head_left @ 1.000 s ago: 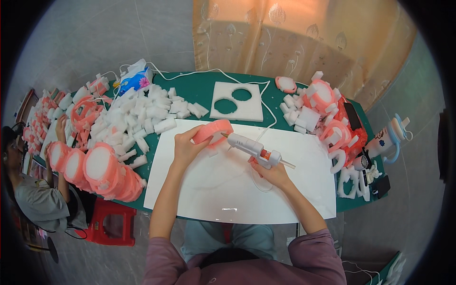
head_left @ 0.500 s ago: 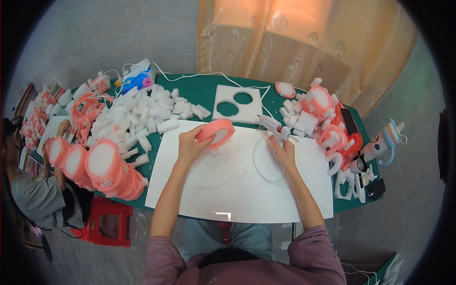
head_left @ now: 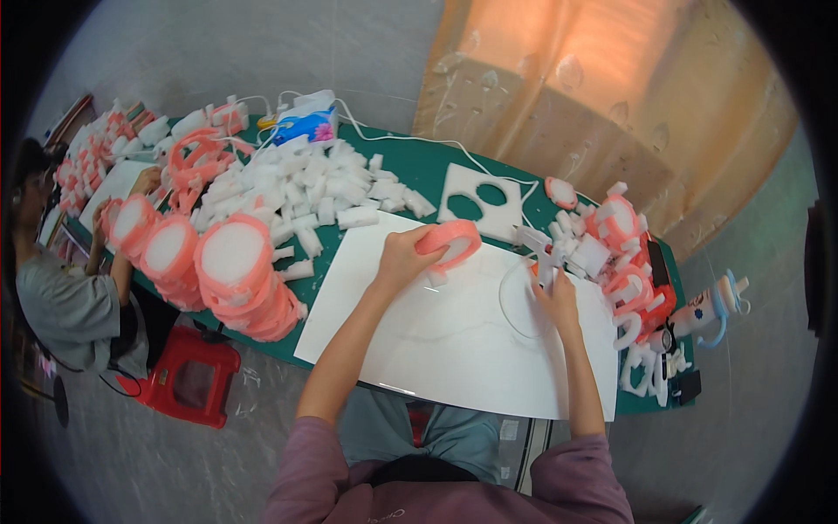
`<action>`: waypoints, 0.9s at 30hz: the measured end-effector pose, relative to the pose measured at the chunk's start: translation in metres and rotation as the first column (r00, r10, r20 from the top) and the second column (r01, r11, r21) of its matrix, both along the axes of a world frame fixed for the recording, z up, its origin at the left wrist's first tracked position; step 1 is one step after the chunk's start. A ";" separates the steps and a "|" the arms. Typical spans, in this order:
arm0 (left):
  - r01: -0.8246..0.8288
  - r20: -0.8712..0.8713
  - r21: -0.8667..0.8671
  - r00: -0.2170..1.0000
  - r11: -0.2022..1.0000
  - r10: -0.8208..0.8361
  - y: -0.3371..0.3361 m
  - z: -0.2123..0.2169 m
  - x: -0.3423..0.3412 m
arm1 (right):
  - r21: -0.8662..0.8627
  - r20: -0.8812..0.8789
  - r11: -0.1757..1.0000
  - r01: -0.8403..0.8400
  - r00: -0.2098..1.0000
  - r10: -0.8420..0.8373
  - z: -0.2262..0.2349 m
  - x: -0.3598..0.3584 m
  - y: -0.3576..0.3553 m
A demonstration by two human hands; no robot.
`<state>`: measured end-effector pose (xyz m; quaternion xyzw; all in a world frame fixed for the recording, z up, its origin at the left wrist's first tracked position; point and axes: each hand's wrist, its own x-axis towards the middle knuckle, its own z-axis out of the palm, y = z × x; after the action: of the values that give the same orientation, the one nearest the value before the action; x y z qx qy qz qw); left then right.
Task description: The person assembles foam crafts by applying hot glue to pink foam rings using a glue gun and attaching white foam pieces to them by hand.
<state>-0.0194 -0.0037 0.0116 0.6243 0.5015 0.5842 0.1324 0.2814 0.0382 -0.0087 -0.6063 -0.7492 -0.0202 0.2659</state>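
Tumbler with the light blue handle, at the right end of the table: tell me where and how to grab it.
Probably by its curved handle, coming from the right: the loop stands out on that side, while red plastic crowds the left side of the tumbler. The right hand, the nearer one, holds a glue gun, so free it first.
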 end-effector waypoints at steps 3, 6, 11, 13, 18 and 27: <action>-0.014 0.007 0.002 1.000 1.000 0.014 -0.001 -0.004 -0.004 | 0.079 0.123 0.995 -0.062 0.991 0.052 0.033 -0.026 -0.045; 0.000 -0.029 -0.047 1.000 0.999 -0.002 -0.001 -0.006 -0.007 | -0.040 -0.251 0.929 -0.369 0.903 0.348 0.079 -0.094 -0.110; -0.004 -0.043 0.023 0.999 1.000 0.005 0.002 -0.007 -0.003 | -0.016 -0.346 0.447 -0.894 0.425 0.837 0.060 -0.207 -0.149; -0.025 -0.058 0.062 0.998 0.998 0.029 0.001 -0.008 -0.005 | 0.064 -0.326 0.430 -0.901 0.388 0.862 0.037 -0.251 -0.134; 0.009 -0.055 0.135 0.998 0.991 -0.002 0.007 -0.013 0.003 | 0.172 -0.355 0.375 -0.911 0.298 0.886 -0.008 -0.326 -0.067; -0.012 0.036 -0.019 0.999 1.000 0.013 0.003 -0.008 -0.011 | -0.001 -0.255 0.541 -0.841 0.524 0.813 -0.003 -0.343 -0.058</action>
<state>-0.0304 -0.0005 0.0039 0.6092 0.5083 0.5915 0.1436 -0.0617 -0.0198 -0.0113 -0.1909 -0.9115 0.2231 0.2880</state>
